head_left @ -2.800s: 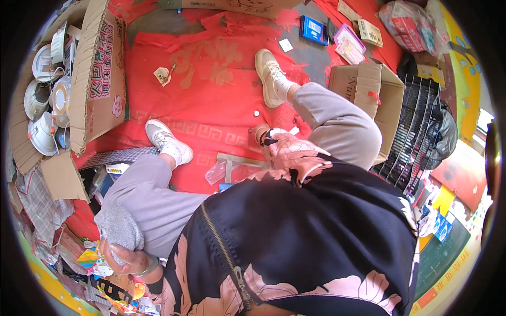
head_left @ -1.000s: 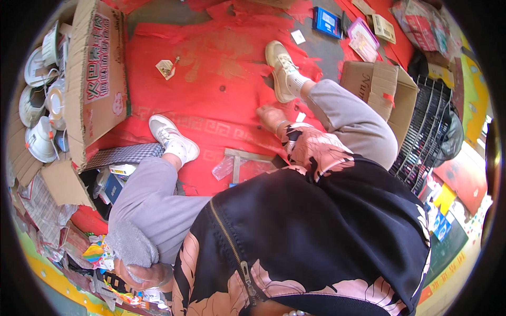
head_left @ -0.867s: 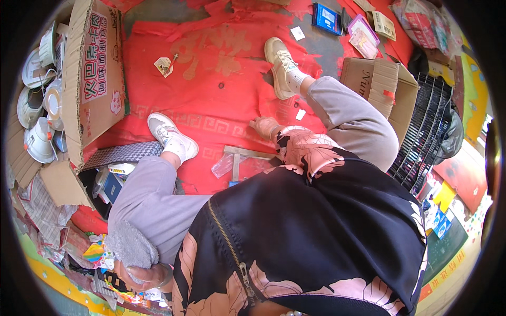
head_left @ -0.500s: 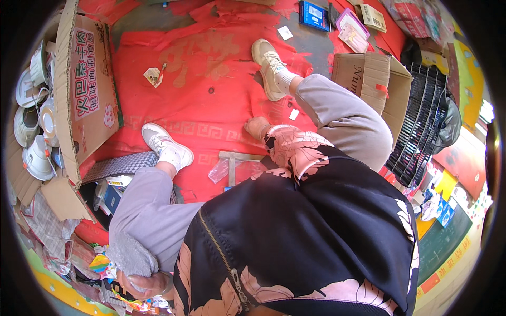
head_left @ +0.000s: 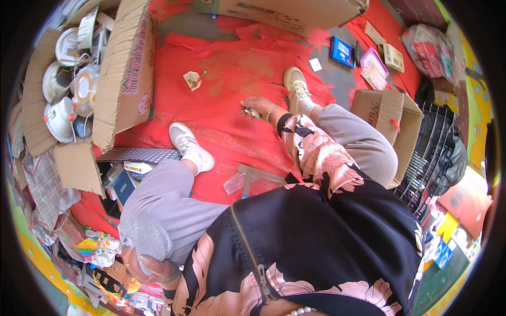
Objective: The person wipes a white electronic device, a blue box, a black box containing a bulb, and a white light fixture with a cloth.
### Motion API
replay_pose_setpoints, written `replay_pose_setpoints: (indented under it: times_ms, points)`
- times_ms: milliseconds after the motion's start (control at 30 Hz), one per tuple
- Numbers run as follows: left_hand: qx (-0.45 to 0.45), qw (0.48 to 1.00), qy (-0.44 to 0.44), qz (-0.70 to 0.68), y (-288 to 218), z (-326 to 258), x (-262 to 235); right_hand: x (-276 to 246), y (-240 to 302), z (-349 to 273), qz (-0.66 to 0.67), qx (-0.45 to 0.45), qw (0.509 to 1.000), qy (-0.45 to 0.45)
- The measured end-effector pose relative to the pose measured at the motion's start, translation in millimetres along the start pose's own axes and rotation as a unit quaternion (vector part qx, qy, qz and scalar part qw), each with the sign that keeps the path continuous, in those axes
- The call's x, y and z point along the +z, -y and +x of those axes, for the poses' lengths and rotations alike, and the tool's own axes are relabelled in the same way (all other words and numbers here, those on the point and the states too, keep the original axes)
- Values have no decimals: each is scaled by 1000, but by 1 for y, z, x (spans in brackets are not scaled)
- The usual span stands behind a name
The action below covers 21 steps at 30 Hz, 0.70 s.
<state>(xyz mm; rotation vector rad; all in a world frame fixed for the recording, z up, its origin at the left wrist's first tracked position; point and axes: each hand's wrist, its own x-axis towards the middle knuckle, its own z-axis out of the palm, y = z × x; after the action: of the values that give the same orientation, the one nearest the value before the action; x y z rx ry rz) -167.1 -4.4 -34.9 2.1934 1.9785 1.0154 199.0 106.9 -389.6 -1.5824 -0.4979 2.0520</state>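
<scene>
Seated with legs parted over a worn red floor covering, reaching down with right hand near the right shoe. Fingers curled in and pointing left, closed around a few small crumpled scraps, held just above the red. Showing below the fingers in a ragged row, roughly left to right and dipping slightly to the right; too small to tell the ends apart. Clutching a grey cloth in left hand, by the left knee. Bunched into a rounded wad with no clear long axis, bulging up and away from the grip against the trouser leg. Seen between the legs, near the left shoe: a clear plastic bag. Flanked at left by a large cardboard box beside white round fittings, at right by a smaller cardboard box next to a black crate.
</scene>
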Motion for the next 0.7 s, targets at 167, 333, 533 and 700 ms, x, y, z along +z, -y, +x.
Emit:
replay_pose_setpoints:
  times_ms: [167, 333, 533, 700]
  points:
    - [14, 1000, -8, 1, 23, -21, -4, 47, 66, 53, -328, -123, 933, -83]
    - [25, 1000, 9, -8, 29, -12, -7, 92, 106, 128, -603, -222, 757, -117]
    - [22, 999, 25, 19, 41, -11, -11, 101, 109, 177, -722, -201, 657, -80]
    - [-7, 999, 10, 43, 33, -11, -8, 84, 106, 140, -727, -158, 666, -56]
